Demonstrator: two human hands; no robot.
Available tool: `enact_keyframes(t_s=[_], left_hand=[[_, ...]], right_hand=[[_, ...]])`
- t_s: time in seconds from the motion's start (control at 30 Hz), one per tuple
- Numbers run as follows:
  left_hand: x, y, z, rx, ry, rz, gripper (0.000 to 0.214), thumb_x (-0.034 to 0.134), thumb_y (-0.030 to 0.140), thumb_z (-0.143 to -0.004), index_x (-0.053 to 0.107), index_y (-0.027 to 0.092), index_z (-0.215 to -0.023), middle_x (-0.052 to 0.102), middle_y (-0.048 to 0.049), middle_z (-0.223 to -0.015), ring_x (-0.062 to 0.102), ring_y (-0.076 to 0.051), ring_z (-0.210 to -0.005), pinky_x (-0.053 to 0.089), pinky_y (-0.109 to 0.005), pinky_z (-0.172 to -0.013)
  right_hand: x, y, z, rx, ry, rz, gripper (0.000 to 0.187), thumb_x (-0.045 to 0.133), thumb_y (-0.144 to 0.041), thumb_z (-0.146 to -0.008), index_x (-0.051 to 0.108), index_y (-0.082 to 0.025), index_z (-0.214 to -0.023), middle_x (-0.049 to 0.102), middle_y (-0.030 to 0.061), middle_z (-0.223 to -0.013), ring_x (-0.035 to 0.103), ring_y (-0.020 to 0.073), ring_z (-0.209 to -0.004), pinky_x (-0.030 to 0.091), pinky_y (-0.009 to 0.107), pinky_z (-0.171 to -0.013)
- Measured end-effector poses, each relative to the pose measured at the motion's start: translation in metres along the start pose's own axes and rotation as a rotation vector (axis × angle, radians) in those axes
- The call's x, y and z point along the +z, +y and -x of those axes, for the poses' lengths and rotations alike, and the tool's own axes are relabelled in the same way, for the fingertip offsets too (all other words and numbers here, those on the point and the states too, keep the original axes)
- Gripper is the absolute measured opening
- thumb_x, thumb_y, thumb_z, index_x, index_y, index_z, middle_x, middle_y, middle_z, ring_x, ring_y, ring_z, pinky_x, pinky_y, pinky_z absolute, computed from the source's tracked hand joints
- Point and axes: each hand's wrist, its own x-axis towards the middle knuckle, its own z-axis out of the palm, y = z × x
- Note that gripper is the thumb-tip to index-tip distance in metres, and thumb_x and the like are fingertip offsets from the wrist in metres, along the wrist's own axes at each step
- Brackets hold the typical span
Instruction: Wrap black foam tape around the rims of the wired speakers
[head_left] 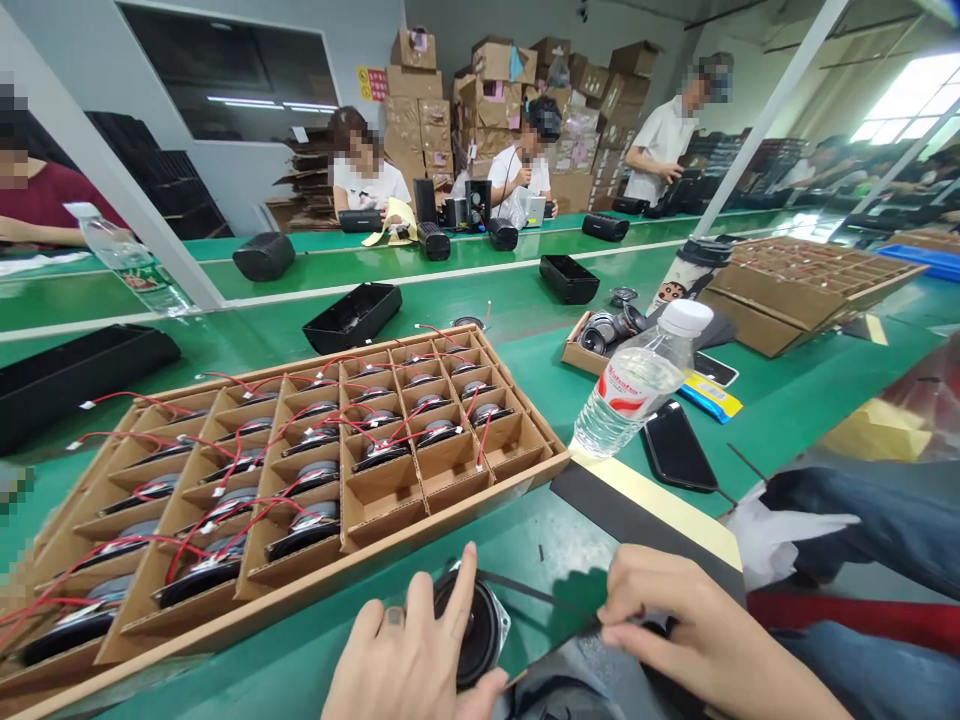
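In front of me on the green table lies a round black speaker with a metal frame. My left hand steadies it, the index finger stretched across its face and the thumb by its near edge. From the speaker's far rim a thin black strip runs to the right. The strip's other end is pinched between the thumb and fingers of my right hand. Below, between the hands, is a dark grey piece, partly hidden. Beyond my left hand stands a divided cardboard tray of speakers with red wires.
A water bottle, a phone and a black-and-yellow sheet lie to the right. Behind them stand a small box of speaker parts and a cup. Black housings are farther back. Several people work across the line.
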Motion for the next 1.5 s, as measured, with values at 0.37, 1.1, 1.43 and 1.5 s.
enact_keyframes(t_s=[0.37,1.1,1.43,1.5], left_hand=[[0.028,-0.065,-0.008,0.319,-0.207,0.737,0.081,0.071,0.04,-0.068,0.025,0.031,-0.134,0.037,-0.0021,-0.139,0.043,-0.021,-0.119,0.035,-0.033,-0.099],[0.068,-0.045,0.007,0.316,0.065,0.601,0.08,0.067,0.056,-0.064,0.035,0.024,-0.13,0.052,-0.0112,-0.126,0.056,-0.023,-0.104,0.044,-0.029,-0.083],[0.056,-0.04,0.006,0.296,0.12,0.627,0.068,0.066,0.048,-0.067,0.04,0.024,-0.124,0.055,-0.0074,-0.121,0.059,-0.02,-0.094,0.042,-0.027,-0.074],[0.054,-0.041,0.005,0.289,0.145,0.625,0.067,0.065,0.051,-0.067,0.04,0.024,-0.123,0.056,-0.0059,-0.12,0.059,-0.018,-0.091,0.041,-0.026,-0.073]], right_hand=[[-0.004,0.007,-0.015,-0.007,0.167,-0.084,0.01,0.057,-0.019,-0.081,0.06,-0.017,-0.071,0.057,0.0022,-0.068,0.054,0.0127,-0.062,0.043,0.022,-0.055],[-0.001,0.011,-0.019,-0.071,0.175,-0.114,0.01,0.059,-0.019,-0.081,0.061,-0.017,-0.071,0.057,0.0011,-0.066,0.054,0.0114,-0.062,0.043,0.021,-0.056],[0.015,0.017,-0.002,0.046,0.127,-0.123,0.015,0.058,-0.022,-0.082,0.061,-0.017,-0.068,0.058,0.0023,-0.067,0.055,0.0132,-0.062,0.043,0.023,-0.056],[0.018,0.018,0.0,0.05,0.119,-0.126,0.014,0.058,-0.022,-0.082,0.061,-0.017,-0.069,0.057,0.0023,-0.067,0.055,0.0132,-0.062,0.043,0.022,-0.055]])
